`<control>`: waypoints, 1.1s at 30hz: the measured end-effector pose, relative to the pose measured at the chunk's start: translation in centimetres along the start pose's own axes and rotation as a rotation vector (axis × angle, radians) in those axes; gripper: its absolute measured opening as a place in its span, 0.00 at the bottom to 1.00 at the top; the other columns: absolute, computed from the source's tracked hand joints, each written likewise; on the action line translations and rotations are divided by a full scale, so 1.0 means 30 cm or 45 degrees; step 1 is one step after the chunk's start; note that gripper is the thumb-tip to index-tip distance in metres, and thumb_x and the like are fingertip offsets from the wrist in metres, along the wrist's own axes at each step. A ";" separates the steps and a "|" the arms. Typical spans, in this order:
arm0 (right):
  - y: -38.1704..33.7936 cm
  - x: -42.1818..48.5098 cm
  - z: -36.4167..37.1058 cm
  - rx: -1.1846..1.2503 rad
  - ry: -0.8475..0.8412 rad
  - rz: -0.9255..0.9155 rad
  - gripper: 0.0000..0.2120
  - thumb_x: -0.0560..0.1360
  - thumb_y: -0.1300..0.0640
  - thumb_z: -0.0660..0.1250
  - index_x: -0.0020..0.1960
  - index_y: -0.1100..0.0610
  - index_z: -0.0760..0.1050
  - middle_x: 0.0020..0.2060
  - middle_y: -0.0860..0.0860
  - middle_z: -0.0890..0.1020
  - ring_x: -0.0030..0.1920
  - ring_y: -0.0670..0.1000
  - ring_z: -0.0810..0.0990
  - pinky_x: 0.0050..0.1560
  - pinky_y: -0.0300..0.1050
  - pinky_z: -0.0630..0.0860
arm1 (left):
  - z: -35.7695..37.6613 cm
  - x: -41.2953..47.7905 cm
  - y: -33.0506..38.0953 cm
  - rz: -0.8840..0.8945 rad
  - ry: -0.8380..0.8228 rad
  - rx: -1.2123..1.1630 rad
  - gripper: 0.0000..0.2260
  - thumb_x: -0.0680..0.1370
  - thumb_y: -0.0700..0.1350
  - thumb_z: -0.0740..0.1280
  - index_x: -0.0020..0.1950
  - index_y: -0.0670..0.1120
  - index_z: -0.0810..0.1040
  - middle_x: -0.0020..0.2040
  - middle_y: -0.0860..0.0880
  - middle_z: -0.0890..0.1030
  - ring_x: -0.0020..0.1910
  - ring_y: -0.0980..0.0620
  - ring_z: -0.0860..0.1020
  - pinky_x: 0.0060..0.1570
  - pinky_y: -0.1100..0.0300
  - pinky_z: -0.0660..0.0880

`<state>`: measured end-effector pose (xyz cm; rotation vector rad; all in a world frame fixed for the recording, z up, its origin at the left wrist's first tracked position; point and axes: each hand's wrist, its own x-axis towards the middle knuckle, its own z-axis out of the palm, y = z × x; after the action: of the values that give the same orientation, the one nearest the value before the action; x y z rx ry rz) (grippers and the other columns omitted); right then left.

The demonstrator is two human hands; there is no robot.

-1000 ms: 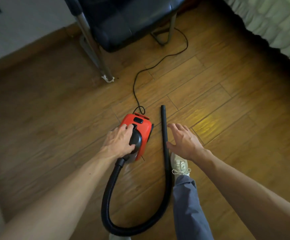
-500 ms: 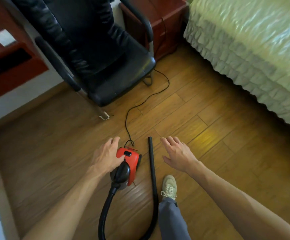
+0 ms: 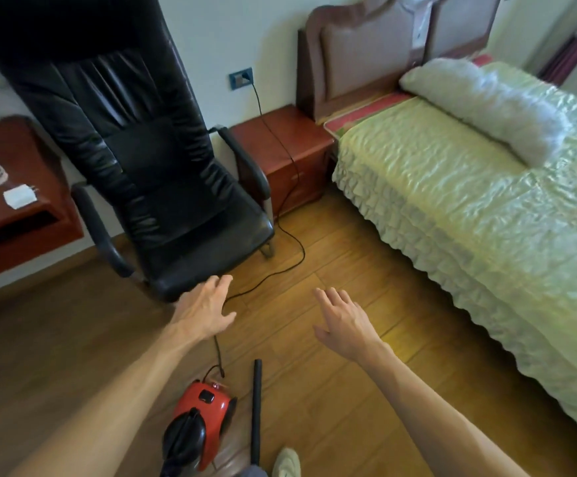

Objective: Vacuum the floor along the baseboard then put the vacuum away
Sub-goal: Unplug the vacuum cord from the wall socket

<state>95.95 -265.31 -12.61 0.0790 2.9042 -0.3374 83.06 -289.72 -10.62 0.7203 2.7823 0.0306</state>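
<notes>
A small red and black vacuum (image 3: 199, 423) stands on the wooden floor (image 3: 331, 270) at the bottom of the view, its black tube (image 3: 256, 407) lying beside it on the right. Its black power cord (image 3: 281, 215) runs across the floor and up to a blue wall socket (image 3: 241, 78). My left hand (image 3: 204, 309) hangs above the floor near the chair seat's front edge, fingers spread, holding nothing. My right hand (image 3: 343, 321) hovers to the right of it, also empty with straight fingers. Neither hand touches the vacuum.
A black leather office chair (image 3: 149, 173) stands against the wall, a red-brown nightstand (image 3: 280, 156) beside it. A bed with a pale green cover (image 3: 469, 201) fills the right side. A desk (image 3: 8, 187) is at the left. My shoe (image 3: 287, 463) shows at the bottom edge.
My left hand has let go of the vacuum and both hands have lifted away from it. The view has tilted up from the floor to the chair, wall and bed.
</notes>
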 end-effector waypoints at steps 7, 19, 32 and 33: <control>0.132 0.056 -0.211 0.023 0.096 0.084 0.32 0.79 0.46 0.64 0.77 0.53 0.56 0.66 0.50 0.70 0.63 0.53 0.70 0.60 0.47 0.74 | -0.149 0.141 0.107 0.121 0.028 0.079 0.32 0.76 0.59 0.67 0.75 0.49 0.60 0.64 0.50 0.73 0.61 0.48 0.77 0.50 0.53 0.76; 0.471 0.313 -0.401 0.037 0.074 0.162 0.33 0.79 0.44 0.63 0.78 0.53 0.55 0.67 0.49 0.70 0.64 0.53 0.69 0.60 0.48 0.74 | -0.273 0.645 0.276 0.246 0.048 0.105 0.32 0.76 0.59 0.67 0.75 0.48 0.61 0.66 0.49 0.73 0.61 0.48 0.77 0.50 0.53 0.78; 0.899 0.714 -0.569 0.142 0.076 0.196 0.32 0.78 0.44 0.63 0.77 0.52 0.56 0.67 0.49 0.69 0.68 0.54 0.67 0.60 0.49 0.75 | -0.456 1.210 0.514 0.285 0.104 0.096 0.30 0.76 0.59 0.67 0.73 0.49 0.63 0.63 0.50 0.74 0.59 0.49 0.78 0.50 0.54 0.77; 0.936 0.759 -0.582 0.156 0.081 0.178 0.32 0.78 0.44 0.63 0.77 0.52 0.56 0.68 0.49 0.69 0.68 0.53 0.67 0.61 0.49 0.75 | -0.459 1.255 0.533 0.273 0.106 0.091 0.30 0.76 0.59 0.67 0.73 0.49 0.63 0.63 0.50 0.74 0.59 0.49 0.78 0.49 0.54 0.77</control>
<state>72.32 -233.31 -7.22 0.3159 2.9176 -0.4960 55.38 -257.05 -5.40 1.0561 2.7829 0.0030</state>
